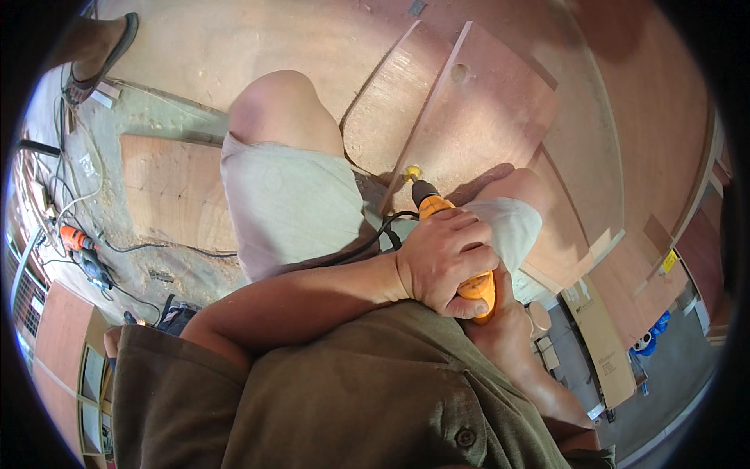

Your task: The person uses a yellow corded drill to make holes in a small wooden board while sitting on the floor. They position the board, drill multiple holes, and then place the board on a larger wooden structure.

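Observation:
Both of my hands grip a yellow-orange corded power drill. My left hand lies over the body of the drill from the left side. Partly hidden behind it, my right hand is wrapped around the rear of the drill. A yellow hole saw in the black chuck meets the face of a plywood panel near its lower left edge. Higher on this panel is a round mark or hole. A second rounded plywood panel lies to the left. The drill's black cord runs across my lap.
At left, an orange power tool and cables lie on the dusty floor beside a plywood board. Someone's sandalled foot is at the upper left. Large curved plywood sheets and a cardboard box lie at right.

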Tool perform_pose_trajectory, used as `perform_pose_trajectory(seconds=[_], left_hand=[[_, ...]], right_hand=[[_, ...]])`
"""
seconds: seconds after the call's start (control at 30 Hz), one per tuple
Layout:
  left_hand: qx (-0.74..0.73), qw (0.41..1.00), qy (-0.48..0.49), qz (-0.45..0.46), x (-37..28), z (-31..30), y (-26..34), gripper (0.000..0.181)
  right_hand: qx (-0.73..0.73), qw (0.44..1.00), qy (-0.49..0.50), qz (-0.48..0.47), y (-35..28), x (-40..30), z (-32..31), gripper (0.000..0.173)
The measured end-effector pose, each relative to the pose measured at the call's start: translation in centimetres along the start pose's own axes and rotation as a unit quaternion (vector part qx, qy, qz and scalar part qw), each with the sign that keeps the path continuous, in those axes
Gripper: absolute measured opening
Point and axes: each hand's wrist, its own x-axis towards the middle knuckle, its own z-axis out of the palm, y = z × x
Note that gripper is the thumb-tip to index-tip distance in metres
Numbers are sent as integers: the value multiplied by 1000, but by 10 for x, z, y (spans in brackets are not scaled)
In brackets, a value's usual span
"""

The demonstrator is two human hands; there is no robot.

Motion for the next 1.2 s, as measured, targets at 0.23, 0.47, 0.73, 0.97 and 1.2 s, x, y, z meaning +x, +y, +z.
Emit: perform_pose_trajectory(seconds=[0.23, 0.47, 0.73, 0.97, 1.2], left_hand=[[5, 1000, -11, 2, -3, 1, -1, 57], [8, 1000, -16, -3, -6, 2, 0, 59], [5, 1000, -23, -8, -5, 0, 0, 60], [2, 1000, -19, 0, -7, 3, -2, 61], [-1, 1000, -19, 1, -8, 2, -2, 62]], right_hand=[[-2, 1000, 6, 3, 0, -2, 4, 87], [8, 1000, 8, 0, -4, -1, 3, 86], [21, 1000, 11, -7, -1, -1, 4, 86], [17, 998, 25, -50, 9, -1, 10, 88], [18, 997, 25, -67, 11, -1, 11, 89]])
